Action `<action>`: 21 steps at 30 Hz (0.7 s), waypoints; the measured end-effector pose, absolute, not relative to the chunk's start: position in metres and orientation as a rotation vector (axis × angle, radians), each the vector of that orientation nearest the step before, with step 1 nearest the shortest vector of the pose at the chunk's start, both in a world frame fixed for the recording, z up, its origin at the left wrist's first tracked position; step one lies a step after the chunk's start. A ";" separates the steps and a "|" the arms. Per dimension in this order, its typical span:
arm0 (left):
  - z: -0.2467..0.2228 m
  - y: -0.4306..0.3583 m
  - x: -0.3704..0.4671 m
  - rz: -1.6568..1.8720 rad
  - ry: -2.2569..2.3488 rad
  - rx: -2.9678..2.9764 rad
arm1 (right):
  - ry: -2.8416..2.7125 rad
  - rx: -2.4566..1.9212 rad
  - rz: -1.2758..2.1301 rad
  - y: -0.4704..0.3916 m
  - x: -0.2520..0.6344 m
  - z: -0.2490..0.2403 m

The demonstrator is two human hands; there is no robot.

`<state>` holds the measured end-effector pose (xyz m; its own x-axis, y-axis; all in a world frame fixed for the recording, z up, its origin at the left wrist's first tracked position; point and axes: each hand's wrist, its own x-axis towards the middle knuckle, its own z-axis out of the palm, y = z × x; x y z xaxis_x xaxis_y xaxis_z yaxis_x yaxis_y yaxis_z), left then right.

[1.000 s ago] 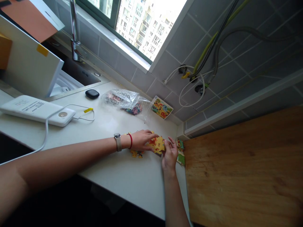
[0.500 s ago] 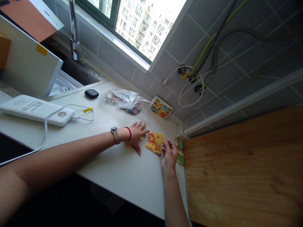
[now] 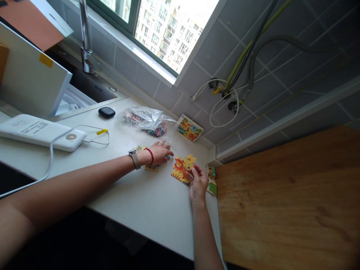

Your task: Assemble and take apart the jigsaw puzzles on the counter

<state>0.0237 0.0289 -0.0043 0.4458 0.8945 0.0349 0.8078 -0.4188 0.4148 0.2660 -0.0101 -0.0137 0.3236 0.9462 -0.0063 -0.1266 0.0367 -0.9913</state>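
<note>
Palm down on the white counter [image 3: 146, 202], my left hand [image 3: 159, 153] has its fingers apart over loose puzzle pieces [image 3: 152, 167] that it partly covers. A joined yellow puzzle section [image 3: 180, 170] with a red-maned lion lies between my hands. At its right edge is my right hand [image 3: 198, 180], thumb and fingertips pinched together; whatever is between them is too small to name. Behind the pieces a picture card [image 3: 189, 128] of the same style leans against the wall. More green puzzle pieces [image 3: 212, 187] lie in the corner to the right of my right hand.
Clear plastic bags [image 3: 147, 120] with colourful pieces lie behind my left hand. A black case [image 3: 107, 112] and a white power bank [image 3: 42, 132] with a cable are at the left, near the sink [image 3: 95, 88]. A wooden board [image 3: 289, 198] borders the counter's right side.
My left hand has shifted slightly left and back, with its thumb drawn in, exposing more loose pieces. My right hand has moved a little left, onto the edge of the lion section.
</note>
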 end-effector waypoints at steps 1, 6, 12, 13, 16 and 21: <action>-0.005 0.028 0.024 0.369 1.459 2.382 | -0.874 -1.235 1.014 -0.010 0.266 -0.014; -0.009 0.030 0.024 0.466 1.514 2.411 | -0.870 -1.230 0.986 -0.009 0.268 -0.015; -0.012 0.028 0.034 0.579 1.361 2.471 | -0.895 -1.200 0.912 -0.006 0.277 -0.015; -0.013 0.026 0.036 0.594 1.310 2.491 | -0.884 -1.187 0.910 -0.005 0.278 -0.015; -0.015 0.019 0.043 0.617 1.144 2.552 | -0.840 -1.161 0.944 -0.005 0.280 -0.014; -0.019 0.003 0.056 0.594 0.968 2.614 | -0.812 -1.156 0.953 -0.004 0.278 -0.014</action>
